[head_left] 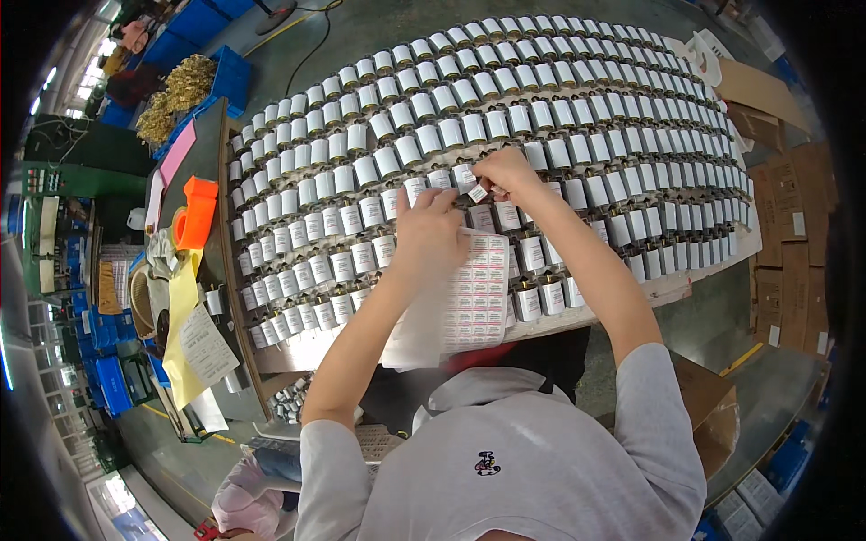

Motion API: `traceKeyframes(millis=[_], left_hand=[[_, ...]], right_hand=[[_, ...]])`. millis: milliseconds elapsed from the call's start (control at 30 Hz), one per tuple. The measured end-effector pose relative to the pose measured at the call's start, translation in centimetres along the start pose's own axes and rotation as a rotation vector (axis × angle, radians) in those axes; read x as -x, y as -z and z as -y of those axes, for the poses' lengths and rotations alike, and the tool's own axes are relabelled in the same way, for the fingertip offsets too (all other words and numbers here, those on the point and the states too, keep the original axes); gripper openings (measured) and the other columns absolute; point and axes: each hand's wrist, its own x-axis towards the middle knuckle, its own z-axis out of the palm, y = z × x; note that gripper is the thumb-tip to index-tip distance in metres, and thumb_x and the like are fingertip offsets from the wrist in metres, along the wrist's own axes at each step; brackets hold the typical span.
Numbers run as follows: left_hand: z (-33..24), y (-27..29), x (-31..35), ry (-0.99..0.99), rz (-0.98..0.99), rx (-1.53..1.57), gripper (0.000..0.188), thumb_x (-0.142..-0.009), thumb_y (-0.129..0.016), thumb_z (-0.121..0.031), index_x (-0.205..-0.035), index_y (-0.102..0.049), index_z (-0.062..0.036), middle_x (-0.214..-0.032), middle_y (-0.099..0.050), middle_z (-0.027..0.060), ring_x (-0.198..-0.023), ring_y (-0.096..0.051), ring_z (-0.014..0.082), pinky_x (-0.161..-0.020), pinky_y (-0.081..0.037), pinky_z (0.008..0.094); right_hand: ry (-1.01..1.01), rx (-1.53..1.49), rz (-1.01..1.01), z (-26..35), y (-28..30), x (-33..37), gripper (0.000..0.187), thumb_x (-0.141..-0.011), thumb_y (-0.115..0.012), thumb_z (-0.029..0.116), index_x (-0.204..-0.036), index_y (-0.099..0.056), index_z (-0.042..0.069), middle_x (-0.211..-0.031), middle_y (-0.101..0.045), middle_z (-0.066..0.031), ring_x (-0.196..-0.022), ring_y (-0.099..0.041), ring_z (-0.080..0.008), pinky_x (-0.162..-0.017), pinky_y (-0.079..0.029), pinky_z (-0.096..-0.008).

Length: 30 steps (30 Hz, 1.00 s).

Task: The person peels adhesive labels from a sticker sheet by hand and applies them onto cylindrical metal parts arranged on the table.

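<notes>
My right hand [508, 173] is closed in a pinch on a small white label [477, 192] with printing on it. The label hangs just beside a white cylinder in the middle rows. To its left, my left hand [426, 233] bends over the cylinders with its thumb on the upper edge of a sheet of labels [475, 293]. That sheet carries rows of small labels with pinkish-red printing, and its pale, blurred left part [417, 326] droops past the table's near edge. Cylinders in the near left rows, such as this labelled cylinder [341, 264], bear printed labels; many farther ones look plain white.
Long rows of metal-ended white cylinders [451, 132] cover the table. An orange tape dispenser [195, 213], yellow paper [187, 338] and a written slip [208, 345] lie at left. Blue bins with brass-coloured parts [188, 88] stand beyond. Cardboard boxes [789, 243] stand at right; another person [248, 496] is lower left.
</notes>
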Motion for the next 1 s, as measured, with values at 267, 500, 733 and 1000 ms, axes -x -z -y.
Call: traceKeyframes(millis=[267,500,733,1000], left_hand=[[0.2,-1.1,-1.3,-0.068,0.067,-0.111,0.014,-0.069,-0.056,-0.016,-0.073,-0.066,-0.0069,-0.125,-0.053,0.0064,-0.123,-0.04,0.0297,-0.1,-0.012,0.067],[-0.2,-0.9,-2.5,-0.096,0.084,-0.124,0.014,-0.068,-0.057,-0.018,-0.072,-0.066,-0.0086,-0.121,-0.056,0.0046,-0.122,-0.041,0.029,-0.1,-0.008,0.0682],[0.9,-0.3,-2.9,-0.155,-0.025,0.045,0.014,-0.059,-0.058,-0.013,-0.067,-0.066,-0.0064,-0.114,-0.06,0.0058,-0.119,-0.044,0.0289,-0.098,-0.01,0.0711],[0.1,-1.8,-3.6,-0.191,-0.027,0.039,0.009,-0.063,-0.054,-0.013,-0.062,-0.059,-0.0053,-0.117,-0.059,0.0041,-0.121,-0.042,0.0298,-0.098,-0.006,0.0702]], right_hand=[[0.157,0.3,-0.036,0.1,0.5,0.3,0.02,-0.073,-0.058,0.016,-0.067,-0.063,-0.003,-0.055,-0.058,-0.0104,-0.046,-0.054,-0.0185,-0.046,-0.041,-0.0326],[0.428,0.443,-0.346,-0.7,3.3,-0.7,0.039,-0.076,-0.062,0.023,-0.102,-0.057,-0.005,-0.082,-0.064,-0.0135,-0.071,-0.063,-0.0203,-0.067,-0.049,-0.0313],[0.364,0.526,-0.276,-0.3,3.2,-0.3,0.042,-0.07,-0.068,0.022,-0.104,-0.056,0.0,-0.092,-0.063,-0.0152,-0.085,-0.062,-0.0247,-0.075,-0.048,-0.0336],[0.307,0.636,-0.295,0.3,2.6,0.5,0.039,-0.073,-0.065,0.022,-0.105,-0.054,0.003,-0.091,-0.063,-0.0126,-0.084,-0.061,-0.026,-0.076,-0.047,-0.0346]])
